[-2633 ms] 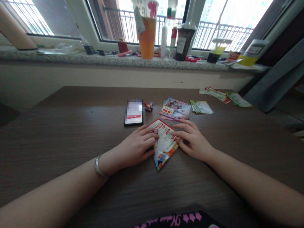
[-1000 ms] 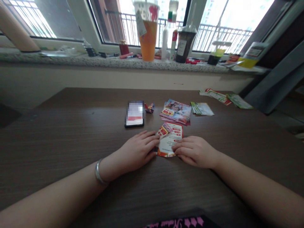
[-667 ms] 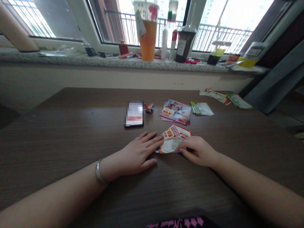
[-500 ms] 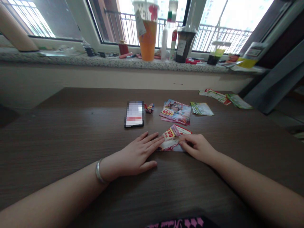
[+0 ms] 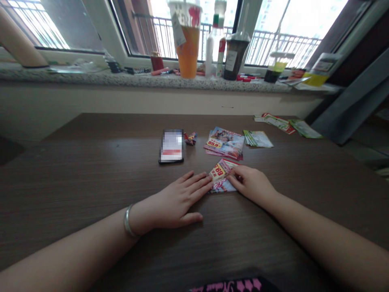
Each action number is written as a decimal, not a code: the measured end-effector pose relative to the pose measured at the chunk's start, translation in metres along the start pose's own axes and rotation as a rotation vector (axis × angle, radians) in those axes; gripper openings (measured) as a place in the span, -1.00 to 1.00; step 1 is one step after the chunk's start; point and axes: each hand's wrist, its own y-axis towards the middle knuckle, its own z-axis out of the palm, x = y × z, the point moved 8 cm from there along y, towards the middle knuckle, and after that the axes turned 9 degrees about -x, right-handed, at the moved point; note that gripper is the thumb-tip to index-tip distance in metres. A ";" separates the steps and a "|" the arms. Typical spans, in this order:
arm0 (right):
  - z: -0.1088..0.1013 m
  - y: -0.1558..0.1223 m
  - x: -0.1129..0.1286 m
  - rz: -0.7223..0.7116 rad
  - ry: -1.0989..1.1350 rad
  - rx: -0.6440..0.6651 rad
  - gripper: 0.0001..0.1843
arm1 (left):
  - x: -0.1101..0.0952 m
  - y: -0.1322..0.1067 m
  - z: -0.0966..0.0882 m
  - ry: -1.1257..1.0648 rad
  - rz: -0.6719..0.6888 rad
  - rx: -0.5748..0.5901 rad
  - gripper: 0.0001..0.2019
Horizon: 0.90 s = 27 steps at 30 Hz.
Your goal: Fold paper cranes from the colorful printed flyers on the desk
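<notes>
A printed leaflet point(image 5: 225, 185) with a yellow price patch lies partly folded on the table between my hands. My left hand point(image 5: 182, 198) is spread flat on the tabletop, wearing a silver bangle, and its fingertips rest at the leaflet's left edge. At the right side, my right hand point(image 5: 252, 180) has thumb and fingers closed on the leaflet, covering part of the fold. Just behind is a small stack of similar leaflets point(image 5: 226, 142). A phone point(image 5: 172, 146) with a blurred screen lies to the left of the stack, beside a crumpled wrapper point(image 5: 190, 139).
Green-and-white paper slips point(image 5: 258, 139) lie right of the stack, and more folded papers point(image 5: 279, 123) sit at the table's far right corner. On the windowsill point(image 5: 127, 83) stand an orange drink cup point(image 5: 189, 52), a clear bottle, a dark cup point(image 5: 235, 56) and small items.
The leaflet's right part has come further over, so less of its pale inner side shows. My right hand has shifted slightly left, and my left hand slightly right.
</notes>
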 end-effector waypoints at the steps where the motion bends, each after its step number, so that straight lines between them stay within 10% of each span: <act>1: 0.001 0.000 -0.001 0.014 -0.050 0.021 -0.77 | 0.000 0.000 0.000 -0.005 0.003 -0.003 -0.23; 27: 0.001 0.002 -0.024 0.146 -0.179 0.186 -0.75 | 0.001 0.004 -0.005 -0.068 0.025 -0.038 -0.28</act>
